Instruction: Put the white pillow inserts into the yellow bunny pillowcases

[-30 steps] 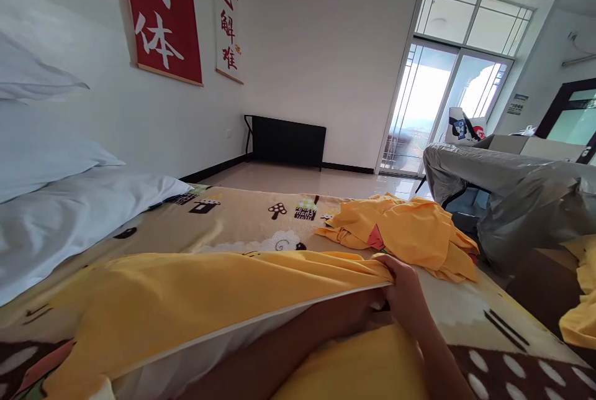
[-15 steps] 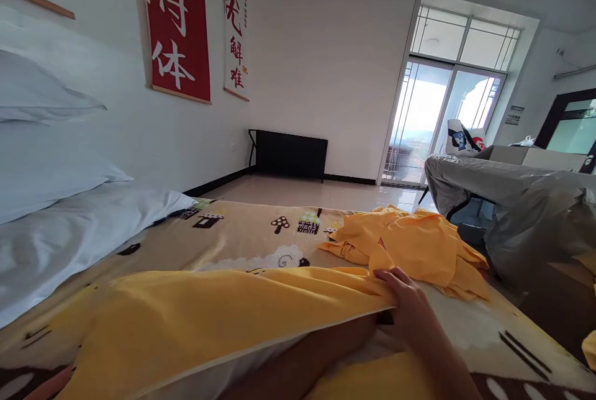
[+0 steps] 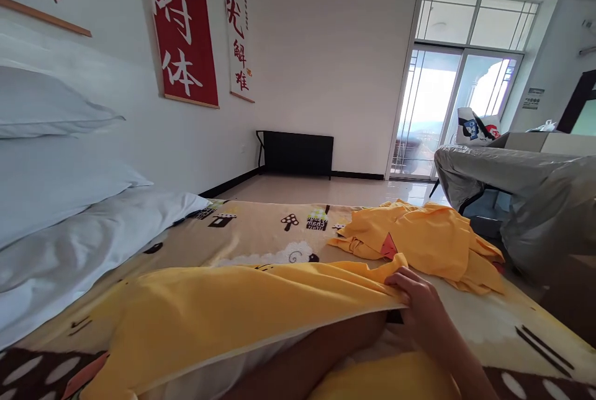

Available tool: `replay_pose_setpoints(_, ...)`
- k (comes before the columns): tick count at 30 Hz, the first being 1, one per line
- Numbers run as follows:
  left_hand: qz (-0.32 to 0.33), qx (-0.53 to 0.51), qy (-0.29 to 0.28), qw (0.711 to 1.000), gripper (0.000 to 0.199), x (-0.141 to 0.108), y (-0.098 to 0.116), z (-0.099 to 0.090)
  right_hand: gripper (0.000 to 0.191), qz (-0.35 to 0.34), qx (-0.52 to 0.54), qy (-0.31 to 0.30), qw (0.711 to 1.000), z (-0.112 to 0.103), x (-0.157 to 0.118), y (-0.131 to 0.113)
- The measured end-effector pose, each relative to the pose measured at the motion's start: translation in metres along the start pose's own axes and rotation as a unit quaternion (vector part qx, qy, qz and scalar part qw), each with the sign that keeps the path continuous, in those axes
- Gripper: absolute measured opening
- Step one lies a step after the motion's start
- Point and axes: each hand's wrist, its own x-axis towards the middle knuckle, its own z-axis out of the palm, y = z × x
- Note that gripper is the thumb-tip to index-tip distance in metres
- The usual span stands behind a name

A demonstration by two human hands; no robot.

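A yellow cloth (image 3: 233, 300) with a pale underside stretches across the front of the bed. My right hand (image 3: 416, 297) pinches its right end between thumb and fingers. The cloth drapes over a bare arm or leg (image 3: 321, 356), which is partly covered, so I cannot make out which. At the lower left, only a pale fingertip-like bit shows by the cloth's corner; my left hand cannot be made out clearly. Beyond my right hand lies a crumpled yellow-orange cloth pile (image 3: 433, 241). More yellow fabric (image 3: 391, 378) is at the bottom edge.
White pillows (image 3: 93, 238) are stacked on the left of the patterned blanket (image 3: 261, 226). A black folded panel (image 3: 298, 153) leans by the far wall. Plastic-covered furniture (image 3: 512, 170) stands at the right, with a printed bag (image 3: 475, 128) behind it.
The view has shifted slightly left, so things appear further right. My right hand still grips the cloth, whose gathered end now stands up less high, uncovering a red patch on the pile.
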Motion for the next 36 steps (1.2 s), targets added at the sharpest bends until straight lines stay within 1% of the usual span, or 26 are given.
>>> replay_pose_setpoints(1, -0.002, 0.009, 0.0, 1.0, 0.032, -0.002, 0.005, -0.002, 0.041, -0.001, 0.002, 0.0, 1.0, -0.002, -0.001, -0.001)
replay_pose_setpoints(3, -0.004, 0.032, 0.009, 0.999, 0.036, -0.005, 0.015, -0.008, 0.044, 0.015, -0.012, 0.032, 0.999, -0.004, -0.001, -0.002)
replay_pose_setpoints(5, -0.013, 0.047, 0.035, 0.998, 0.038, -0.007, 0.022, -0.012, 0.05, 0.041, -0.037, 0.078, 0.995, -0.002, -0.001, 0.0)
replay_pose_setpoints(7, -0.028, 0.044, 0.062, 0.997, 0.038, -0.009, 0.025, -0.015, 0.054, 0.062, -0.055, 0.108, 0.991, 0.001, 0.0, 0.002)
replay_pose_setpoints(10, -0.055, 0.051, 0.084, 0.994, 0.038, -0.01, 0.024, -0.017, 0.049, 0.073, -0.067, 0.119, 0.988, 0.003, 0.001, 0.003)
replay_pose_setpoints(11, -0.052, 0.056, 0.084, 0.994, 0.04, -0.011, 0.023, -0.017, 0.047, 0.076, -0.071, 0.119, 0.987, 0.003, 0.001, 0.002)
replay_pose_setpoints(13, -0.006, 0.072, 0.065, 0.995, 0.041, -0.012, 0.023, -0.017, 0.045, 0.09, -0.085, 0.118, 0.985, 0.003, 0.001, 0.001)
replay_pose_setpoints(16, 0.111, 0.111, 0.03, 0.987, 0.044, -0.015, 0.024, -0.016, 0.044, 0.111, -0.107, 0.126, 0.98, 0.003, 0.001, 0.001)
replay_pose_setpoints(17, 0.133, 0.121, 0.027, 0.983, 0.044, -0.015, 0.024, -0.015, 0.043, 0.107, -0.103, 0.125, 0.981, 0.003, 0.001, 0.002)
replay_pose_setpoints(18, 0.137, 0.122, 0.033, 0.982, 0.044, -0.015, 0.024, -0.014, 0.042, 0.1, -0.091, 0.118, 0.984, 0.003, 0.001, 0.003)
replay_pose_setpoints(20, 0.12, 0.09, 0.042, 0.988, 0.043, -0.014, 0.025, -0.013, 0.04, 0.087, -0.064, 0.092, 0.99, 0.005, 0.002, 0.004)
replay_pose_setpoints(22, 0.082, 0.029, 0.046, 0.995, 0.04, -0.012, 0.024, -0.011, 0.038, 0.097, -0.054, 0.066, 0.992, 0.005, 0.003, 0.005)
replay_pose_setpoints(23, 0.051, -0.001, 0.052, 0.997, 0.04, -0.011, 0.023, -0.01, 0.037, 0.105, -0.059, 0.057, 0.991, 0.005, 0.004, 0.006)
replay_pose_setpoints(25, -0.036, -0.035, 0.075, 0.996, 0.042, -0.009, 0.02, -0.007, 0.035, 0.113, -0.075, 0.048, 0.99, 0.005, 0.004, 0.005)
replay_pose_setpoints(27, -0.121, -0.049, 0.107, 0.986, 0.046, -0.007, 0.016, -0.003, 0.035, 0.108, -0.088, 0.051, 0.989, 0.004, 0.003, 0.004)
replay_pose_setpoints(28, -0.148, -0.054, 0.118, 0.98, 0.048, -0.007, 0.015, -0.002, 0.037, 0.106, -0.09, 0.056, 0.989, 0.003, 0.003, 0.004)
replay_pose_setpoints(31, -0.173, -0.074, 0.121, 0.975, 0.048, -0.007, 0.013, -0.001, 0.046, 0.112, -0.072, 0.077, 0.988, 0.004, 0.002, 0.001)
replay_pose_setpoints(34, -0.185, -0.087, 0.125, 0.971, 0.046, -0.006, 0.016, -0.001, 0.048, 0.14, -0.071, 0.101, 0.982, 0.005, 0.0, -0.002)
replay_pose_setpoints(36, -0.171, -0.087, 0.129, 0.973, 0.046, -0.005, 0.017, 0.001, 0.047, 0.145, -0.072, 0.114, 0.98, 0.006, 0.0, -0.003)
